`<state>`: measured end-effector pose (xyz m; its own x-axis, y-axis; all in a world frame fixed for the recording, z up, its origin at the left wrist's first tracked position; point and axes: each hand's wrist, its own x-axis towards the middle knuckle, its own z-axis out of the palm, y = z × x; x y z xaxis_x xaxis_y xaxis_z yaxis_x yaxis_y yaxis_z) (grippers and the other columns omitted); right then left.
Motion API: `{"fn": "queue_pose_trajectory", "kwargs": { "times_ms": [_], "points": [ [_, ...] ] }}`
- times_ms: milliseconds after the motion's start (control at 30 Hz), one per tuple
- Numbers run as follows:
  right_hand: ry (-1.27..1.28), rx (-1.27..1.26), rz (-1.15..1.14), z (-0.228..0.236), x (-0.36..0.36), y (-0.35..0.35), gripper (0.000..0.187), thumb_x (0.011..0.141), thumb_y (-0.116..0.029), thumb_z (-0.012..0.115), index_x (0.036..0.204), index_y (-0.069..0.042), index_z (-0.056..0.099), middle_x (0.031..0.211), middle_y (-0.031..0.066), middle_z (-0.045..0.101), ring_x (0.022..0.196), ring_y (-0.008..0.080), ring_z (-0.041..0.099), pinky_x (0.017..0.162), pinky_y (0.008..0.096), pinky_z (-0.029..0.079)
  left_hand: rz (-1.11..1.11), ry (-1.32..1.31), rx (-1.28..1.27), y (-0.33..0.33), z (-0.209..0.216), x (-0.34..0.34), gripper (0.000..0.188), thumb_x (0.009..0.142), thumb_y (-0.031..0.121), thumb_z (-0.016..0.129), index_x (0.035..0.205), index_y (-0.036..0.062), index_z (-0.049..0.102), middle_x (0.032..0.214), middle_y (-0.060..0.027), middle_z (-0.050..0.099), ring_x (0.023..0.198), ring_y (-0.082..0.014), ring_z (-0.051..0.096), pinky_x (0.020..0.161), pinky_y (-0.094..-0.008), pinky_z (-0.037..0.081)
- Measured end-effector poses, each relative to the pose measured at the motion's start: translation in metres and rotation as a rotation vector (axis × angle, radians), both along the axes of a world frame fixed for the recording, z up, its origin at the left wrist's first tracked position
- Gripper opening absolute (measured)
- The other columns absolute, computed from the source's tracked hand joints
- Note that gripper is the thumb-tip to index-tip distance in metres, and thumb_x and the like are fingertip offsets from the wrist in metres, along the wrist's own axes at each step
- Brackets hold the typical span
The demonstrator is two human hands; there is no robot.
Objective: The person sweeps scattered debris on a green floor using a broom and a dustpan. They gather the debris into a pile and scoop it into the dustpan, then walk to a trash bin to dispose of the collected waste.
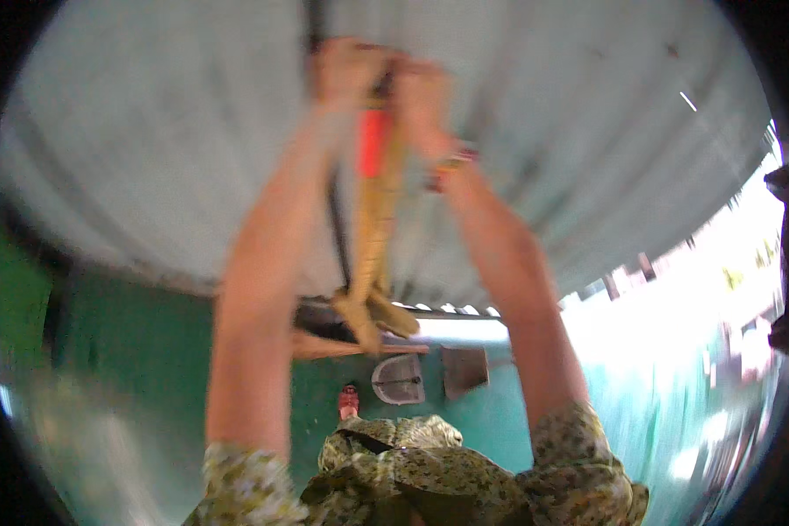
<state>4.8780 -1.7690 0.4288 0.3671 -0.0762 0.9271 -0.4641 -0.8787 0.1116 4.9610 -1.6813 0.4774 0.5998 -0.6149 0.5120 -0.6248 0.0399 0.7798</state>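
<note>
Both my arms reach up and forward against a large grey corrugated metal sheet (pixel 552 149). My left hand (pixel 349 72) and my right hand (pixel 421 95) are close together, fingers curled round the dark upper end of a yellow strap (pixel 368 250). Just below my hands, a bright red piece (pixel 371 145) shows on the strap. Its folded tail hangs down past the sheet's lower edge. Behind it, a thin dark line (pixel 337 228) runs downward beside my left forearm. Motion blur hides the fingers' detail and any fastening between them.
Below lies a green floor (pixel 311 412). A grey pan-shaped object (pixel 398 380) and a brownish square piece (pixel 465 372) rest on it, near a reddish board (pixel 324 345). My red shoe (pixel 349 400) shows beside them. Bright daylight floods the right side.
</note>
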Motion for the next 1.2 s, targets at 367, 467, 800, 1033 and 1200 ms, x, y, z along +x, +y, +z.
{"fn": "queue_pose_trajectory", "kwargs": {
  "times_ms": [367,467,800,1033,1200],
  "points": [
    [-0.499,1.096,0.429,-0.040,-0.051,0.057,0.033,0.083,-0.025,0.046,0.086,0.009,0.047,0.078,0.0214,0.054,0.075,0.0247,0.055,0.063,0.0323,0.041,-0.280,-0.023,-0.149,0.030,-0.060,-0.032,0.032,0.082,0.025,0.052,0.105,0.0028,0.053,0.105,-0.0091,0.052,0.096,-0.0189,0.048,0.082,-0.0289,0.036],
    [-0.413,1.114,0.346,-0.021,-0.067,0.074,0.043,0.084,-0.031,0.041,0.103,0.008,0.042,0.103,0.0238,0.044,0.099,0.0324,0.043,0.083,0.0366,0.034,-0.100,-0.346,-0.271,0.087,-0.096,-0.002,0.033,0.084,0.024,0.047,0.107,0.0003,0.050,0.107,-0.0103,0.051,0.098,-0.0200,0.047,0.086,-0.0309,0.035],
    [-0.081,1.109,0.306,-0.165,-0.253,0.070,0.036,0.086,-0.024,0.045,0.112,0.001,0.041,0.100,0.0080,0.048,0.096,0.0202,0.045,0.081,0.0294,0.037,-0.060,0.045,1.585,0.395,-0.456,-0.075,0.057,0.081,0.023,0.052,0.127,0.0035,0.025,0.132,-0.0129,0.021,0.120,-0.0392,0.016,0.091,-0.0549,0.023],
    [-0.440,1.775,-0.424,-0.388,-0.426,0.196,0.026,0.080,-0.022,0.051,0.100,-0.005,0.047,0.072,-0.0033,0.046,0.058,0.0056,0.038,0.047,0.0188,0.031,0.035,0.582,1.746,0.468,-0.443,-0.144,0.070,0.078,0.029,0.056,0.133,0.0174,0.015,0.138,-0.0079,0.012,0.123,-0.0410,0.012,0.093,-0.0578,0.021],
    [0.650,1.943,-0.549,-0.609,-0.477,0.363,0.039,0.074,-0.035,0.054,0.095,-0.002,0.054,0.091,0.0150,0.055,0.083,0.0284,0.050,0.070,0.0377,0.041,-0.059,0.167,1.669,0.421,-0.507,-0.114,0.035,0.080,0.026,0.050,0.110,0.0084,0.049,0.134,-0.0085,0.023,0.121,-0.0394,0.019,0.094,-0.0539,0.022]
  ]
}}
